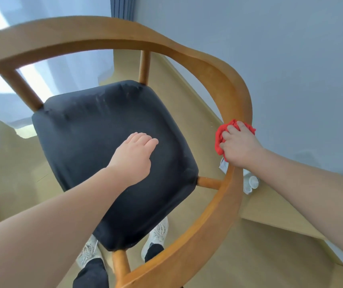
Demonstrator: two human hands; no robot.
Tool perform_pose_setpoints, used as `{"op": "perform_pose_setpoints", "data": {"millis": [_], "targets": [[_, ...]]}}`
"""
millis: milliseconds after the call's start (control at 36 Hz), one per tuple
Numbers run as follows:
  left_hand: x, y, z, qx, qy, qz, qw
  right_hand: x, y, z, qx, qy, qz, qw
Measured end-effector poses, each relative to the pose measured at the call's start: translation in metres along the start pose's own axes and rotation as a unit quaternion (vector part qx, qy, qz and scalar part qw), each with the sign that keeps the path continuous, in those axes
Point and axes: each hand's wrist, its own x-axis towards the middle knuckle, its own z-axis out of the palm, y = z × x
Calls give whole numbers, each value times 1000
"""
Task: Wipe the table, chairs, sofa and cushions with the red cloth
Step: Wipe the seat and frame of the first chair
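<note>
The fingers [233, 128] of the right hand [240, 146] curl round the bunched red cloth [220, 140] and press it on the wooden rail [236, 94] of the chair [83, 32]. The left hand [133, 157] lies flat on the black seat [96, 125], its fingers straight and close together. I think this chair is partly wiped. The other things to wipe do not show, so I cannot tell if they are done.

I log the chair [187, 53] directly below me, its curved rail running behind and to the right of the seat [96, 125]. The left hand [134, 156] rests on the seat near its middle. The right hand [240, 145] sits on the rail's right stretch, with the cloth [220, 140] between palm and rail. Shoes [158, 231] stand on the floor beneath the seat's near corner (partly hidden). The wall [270, 48] lies behind, to the right.
</note>
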Motion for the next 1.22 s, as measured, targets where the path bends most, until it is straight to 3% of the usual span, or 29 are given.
{"op": "perform_pose_setpoints", "data": {"millis": [167, 389, 889, 1222], "targets": [[-26, 6, -15, 8, -25, -7, 1000, -26, -29, 3, 95, -82, 2, 992], [-46, 13, -39, 8, -35, -25, 999, -47, -57, -14, 160, -135, -25, 978], [-86, 12, -64, 25, -94, -74, 992, -75, -115, -31, 284, -164, -133, 935], [-85, 19, -85, 23, -79, -70, 994, -98, -187, -66, 344, -134, -204, 907]]}}
